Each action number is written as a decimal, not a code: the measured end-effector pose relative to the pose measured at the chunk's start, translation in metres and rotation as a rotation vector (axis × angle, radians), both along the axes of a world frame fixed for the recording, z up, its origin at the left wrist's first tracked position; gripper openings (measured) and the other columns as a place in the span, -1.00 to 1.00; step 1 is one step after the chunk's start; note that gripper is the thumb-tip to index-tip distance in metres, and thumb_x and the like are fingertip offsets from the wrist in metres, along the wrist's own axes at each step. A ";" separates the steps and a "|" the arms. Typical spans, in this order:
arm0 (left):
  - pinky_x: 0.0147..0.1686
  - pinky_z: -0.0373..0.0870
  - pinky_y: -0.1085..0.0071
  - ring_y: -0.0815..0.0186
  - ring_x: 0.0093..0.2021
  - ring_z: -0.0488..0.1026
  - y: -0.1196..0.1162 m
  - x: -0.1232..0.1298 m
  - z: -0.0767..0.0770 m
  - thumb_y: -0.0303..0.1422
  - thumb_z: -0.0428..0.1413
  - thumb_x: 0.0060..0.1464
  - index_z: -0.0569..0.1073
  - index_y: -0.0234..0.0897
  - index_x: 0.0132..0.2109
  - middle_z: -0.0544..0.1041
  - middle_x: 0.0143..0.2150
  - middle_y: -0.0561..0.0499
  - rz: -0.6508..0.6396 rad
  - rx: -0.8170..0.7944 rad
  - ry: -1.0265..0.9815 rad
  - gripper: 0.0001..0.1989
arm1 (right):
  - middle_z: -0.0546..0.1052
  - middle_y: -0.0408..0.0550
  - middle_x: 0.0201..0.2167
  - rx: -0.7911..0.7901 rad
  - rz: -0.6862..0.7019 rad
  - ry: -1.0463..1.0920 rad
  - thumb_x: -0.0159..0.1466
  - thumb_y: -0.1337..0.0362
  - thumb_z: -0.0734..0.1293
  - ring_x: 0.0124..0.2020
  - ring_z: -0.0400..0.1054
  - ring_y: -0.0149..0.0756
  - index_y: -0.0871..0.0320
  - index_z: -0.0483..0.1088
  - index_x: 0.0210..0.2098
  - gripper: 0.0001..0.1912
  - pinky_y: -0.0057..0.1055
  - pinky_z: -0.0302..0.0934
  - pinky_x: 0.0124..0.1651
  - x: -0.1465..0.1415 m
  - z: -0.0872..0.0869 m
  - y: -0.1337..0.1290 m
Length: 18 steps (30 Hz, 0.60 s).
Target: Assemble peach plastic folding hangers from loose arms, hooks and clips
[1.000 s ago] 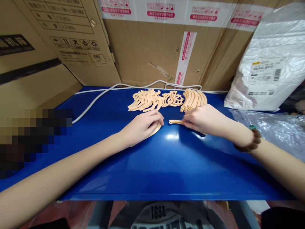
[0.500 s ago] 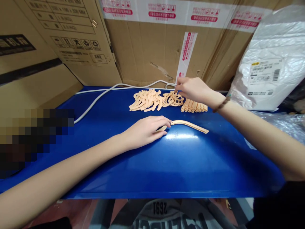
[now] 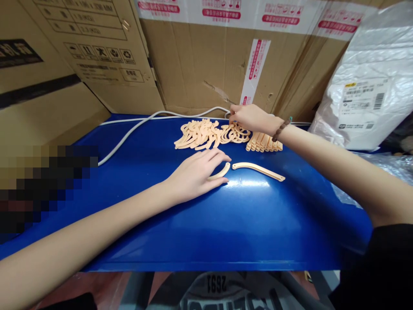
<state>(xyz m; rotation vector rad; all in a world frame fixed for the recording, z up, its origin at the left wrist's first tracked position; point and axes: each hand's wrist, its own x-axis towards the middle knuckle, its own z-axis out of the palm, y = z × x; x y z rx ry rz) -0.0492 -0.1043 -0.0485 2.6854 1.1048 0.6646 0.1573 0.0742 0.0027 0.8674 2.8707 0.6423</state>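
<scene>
My left hand (image 3: 201,175) rests on the blue table with thumb and forefinger spread apart. Between them lies a pale curved strip (image 3: 223,171), its other end hidden under the palm. Just right of those fingertips is a long, slightly bent pale piece (image 3: 258,168) with a groove along it and a hole near its end. At the back, my right hand (image 3: 250,118) hovers over a pile of curved hook-shaped pieces (image 3: 237,134), fingers bent together; whatever they pinch is hidden.
Left of the hooks lies a heap of flat curved pieces (image 3: 198,134); right of them, a row of straight grooved pieces (image 3: 264,143). A white cable (image 3: 129,137) runs behind. Cardboard boxes (image 3: 200,64) stand at the back and left, a white plastic package (image 3: 361,94) at the right.
My right hand has moved left over the hook pile. The left thumb and forefinger have spread, showing more of the curved strip between them.
</scene>
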 end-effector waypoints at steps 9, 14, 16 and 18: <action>0.05 0.32 0.21 0.13 0.03 0.41 0.001 0.004 -0.003 -0.09 0.15 0.20 0.37 -0.28 -0.05 0.51 -0.01 -0.07 0.127 0.032 0.017 -0.64 | 0.45 0.09 -0.05 0.062 0.063 -0.099 0.33 0.47 0.17 -0.20 0.32 -0.25 0.16 0.51 -0.11 -0.69 -0.34 0.06 -0.32 -0.001 0.003 0.009; 0.03 0.29 0.19 0.13 -0.02 0.39 0.001 0.004 -0.004 -0.06 0.11 0.22 0.41 -0.26 -0.13 0.52 -0.07 -0.06 0.117 0.022 0.046 -0.67 | 0.44 0.08 -0.12 0.097 0.127 -0.141 0.37 0.47 0.15 -0.19 0.29 -0.27 0.22 0.49 -0.10 -0.70 -0.37 0.04 -0.32 0.001 0.003 0.008; 0.00 0.29 0.20 0.13 -0.05 0.39 0.001 0.004 -0.004 -0.06 0.10 0.24 0.42 -0.25 -0.15 0.52 -0.09 -0.06 0.109 0.013 0.051 -0.68 | 0.43 0.08 -0.11 0.110 0.143 -0.148 0.39 0.46 0.14 -0.18 0.29 -0.26 0.23 0.49 -0.10 -0.70 -0.36 0.03 -0.31 0.002 0.003 0.007; -0.03 0.30 0.21 0.14 -0.06 0.38 0.001 0.003 -0.004 -0.08 0.08 0.25 0.42 -0.24 -0.16 0.52 -0.09 -0.05 0.100 0.000 0.045 -0.70 | 0.41 0.11 -0.06 0.133 0.166 -0.154 0.41 0.43 0.13 -0.15 0.28 -0.24 0.25 0.48 -0.10 -0.71 -0.35 0.04 -0.29 0.003 0.003 0.004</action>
